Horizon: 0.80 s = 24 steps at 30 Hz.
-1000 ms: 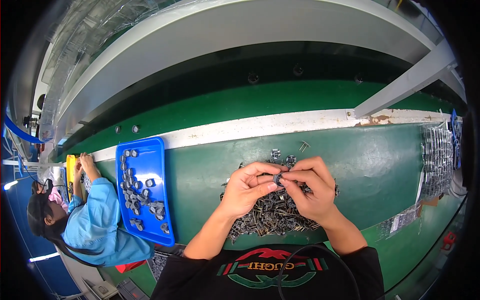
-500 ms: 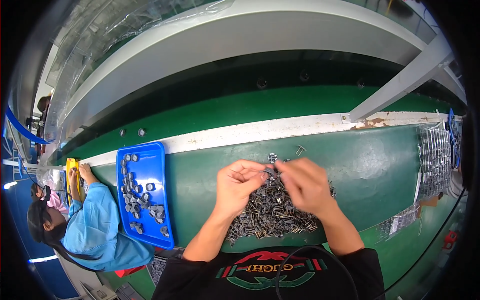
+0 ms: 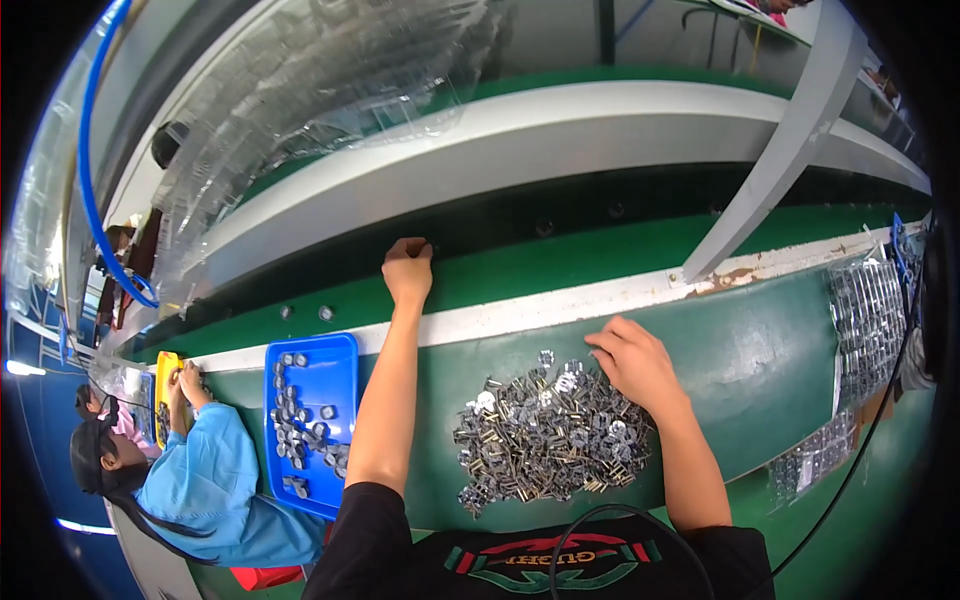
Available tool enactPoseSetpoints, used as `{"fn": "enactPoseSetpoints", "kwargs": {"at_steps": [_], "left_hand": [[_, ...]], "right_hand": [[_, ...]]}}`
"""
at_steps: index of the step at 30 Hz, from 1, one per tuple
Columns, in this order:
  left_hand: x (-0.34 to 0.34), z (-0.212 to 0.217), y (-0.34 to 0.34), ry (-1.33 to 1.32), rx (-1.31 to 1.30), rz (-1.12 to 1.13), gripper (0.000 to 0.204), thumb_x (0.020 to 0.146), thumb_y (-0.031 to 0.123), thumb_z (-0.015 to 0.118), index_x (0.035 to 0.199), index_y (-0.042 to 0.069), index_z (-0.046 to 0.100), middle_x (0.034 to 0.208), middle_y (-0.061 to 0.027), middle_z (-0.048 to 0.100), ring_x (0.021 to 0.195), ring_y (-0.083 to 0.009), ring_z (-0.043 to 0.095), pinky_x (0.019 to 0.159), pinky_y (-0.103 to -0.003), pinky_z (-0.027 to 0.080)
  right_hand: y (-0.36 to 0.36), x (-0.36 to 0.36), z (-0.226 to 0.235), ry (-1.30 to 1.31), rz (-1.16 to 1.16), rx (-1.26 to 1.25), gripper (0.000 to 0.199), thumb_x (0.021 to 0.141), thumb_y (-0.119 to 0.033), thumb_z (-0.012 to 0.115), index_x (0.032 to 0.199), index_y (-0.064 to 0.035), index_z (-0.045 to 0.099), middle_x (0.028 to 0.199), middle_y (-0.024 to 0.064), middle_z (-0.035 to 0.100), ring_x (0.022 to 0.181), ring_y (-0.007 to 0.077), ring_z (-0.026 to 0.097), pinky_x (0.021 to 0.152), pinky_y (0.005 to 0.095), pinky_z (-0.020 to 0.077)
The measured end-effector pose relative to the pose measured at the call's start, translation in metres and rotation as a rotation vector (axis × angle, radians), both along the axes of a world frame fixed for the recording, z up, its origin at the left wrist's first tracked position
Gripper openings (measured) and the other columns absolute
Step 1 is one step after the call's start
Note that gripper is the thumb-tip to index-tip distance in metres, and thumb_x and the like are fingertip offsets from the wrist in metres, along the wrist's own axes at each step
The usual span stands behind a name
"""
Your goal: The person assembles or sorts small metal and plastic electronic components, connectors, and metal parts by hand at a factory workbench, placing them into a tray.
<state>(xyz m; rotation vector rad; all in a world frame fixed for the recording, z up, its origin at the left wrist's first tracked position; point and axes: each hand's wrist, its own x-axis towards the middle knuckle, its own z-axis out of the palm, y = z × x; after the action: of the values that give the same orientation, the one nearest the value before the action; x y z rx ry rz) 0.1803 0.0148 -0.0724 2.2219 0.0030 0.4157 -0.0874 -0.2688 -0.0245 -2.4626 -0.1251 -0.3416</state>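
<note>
My left hand (image 3: 408,270) is stretched out over the green conveyor belt (image 3: 490,262), beyond the white rail. Its fingers are curled closed, and whatever they hold is hidden. On the worktable, my right hand (image 3: 637,368) hovers at the upper right edge of a heap of small metal-pinned parts (image 3: 555,435). The fingers of this hand are slightly bent and apart, with nothing visible in them. A few loose silvery pieces (image 3: 546,357) lie at the heap's far edge.
Left of my left arm stands a blue tray (image 3: 350,350) with several round grey parts. Two similar round parts (image 3: 326,313) sit on the belt. A co-worker in blue (image 3: 205,480) works at a yellow tray (image 3: 163,370). Clear plastic trays (image 3: 865,320) are stacked at right; a slanted post (image 3: 775,150) rises beyond.
My hands have parted from above the heap. The left has reached far forward and left over the belt; the right has moved slightly right. The view has shifted, showing more of the far side.
</note>
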Motion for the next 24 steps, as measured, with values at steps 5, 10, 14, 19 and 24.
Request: {"fn": "enactPoseSetpoints", "kwargs": {"at_steps": [5, 10, 14, 19, 24], "left_hand": [[0.009, 0.019, 0.021, 0.032, 0.211, 0.033, 0.023, 0.086, 0.029, 0.071, 0.096, 0.008, 0.074, 0.096, -0.0129, 0.074, 0.094, -0.0297, 0.070, 0.083, -0.039, 0.055], [0.006, 0.055, 0.100, 0.142, 0.788, -0.027, 0.037, 0.083, 0.033, 0.066, 0.113, 0.012, 0.069, 0.107, -0.0142, 0.072, 0.104, -0.0332, 0.067, 0.091, -0.044, 0.054], [-0.012, 0.063, 0.158, 0.369, 0.769, 0.004, 0.039, 0.075, 0.019, 0.071, 0.113, 0.009, 0.071, 0.108, -0.0176, 0.072, 0.099, -0.0349, 0.069, 0.091, -0.044, 0.054], [-0.023, 0.044, 0.166, 0.237, 0.575, -0.151, 0.035, 0.069, 0.007, 0.073, 0.103, 0.002, 0.074, 0.094, -0.0207, 0.072, 0.091, -0.0362, 0.070, 0.086, -0.041, 0.055], [-0.060, 0.074, 0.093, 0.194, 0.199, -0.176, 0.032, 0.076, 0.008, 0.074, 0.106, -0.001, 0.072, 0.088, -0.0152, 0.073, 0.084, -0.0244, 0.072, 0.079, -0.033, 0.056]], "right_hand": [[-0.003, -0.001, -0.001, 0.052, 0.035, 0.033, 0.020, 0.085, 0.001, 0.063, 0.100, -0.0080, 0.072, 0.090, 0.0092, 0.059, 0.089, 0.0297, 0.063, 0.076, 0.0396, 0.0520], [-0.005, 0.000, 0.007, -0.060, -0.085, 0.192, 0.021, 0.085, 0.007, 0.057, 0.099, -0.0031, 0.069, 0.088, 0.0107, 0.053, 0.082, 0.0297, 0.061, 0.072, 0.0383, 0.0500], [0.005, 0.005, 0.010, -0.109, -0.042, 0.269, 0.015, 0.087, 0.009, 0.057, 0.097, 0.0022, 0.066, 0.091, 0.0097, 0.052, 0.076, 0.0237, 0.057, 0.068, 0.0324, 0.0478], [0.013, 0.004, 0.015, 0.075, 0.053, 0.363, 0.013, 0.083, 0.004, 0.067, 0.095, -0.0004, 0.066, 0.084, 0.0082, 0.059, 0.062, 0.0193, 0.059, 0.058, 0.0308, 0.0478], [0.015, -0.002, 0.017, -0.021, 0.035, 0.409, 0.013, 0.081, 0.001, 0.074, 0.093, -0.0016, 0.069, 0.081, 0.0055, 0.061, 0.059, 0.0126, 0.057, 0.053, 0.0259, 0.0458]]}}
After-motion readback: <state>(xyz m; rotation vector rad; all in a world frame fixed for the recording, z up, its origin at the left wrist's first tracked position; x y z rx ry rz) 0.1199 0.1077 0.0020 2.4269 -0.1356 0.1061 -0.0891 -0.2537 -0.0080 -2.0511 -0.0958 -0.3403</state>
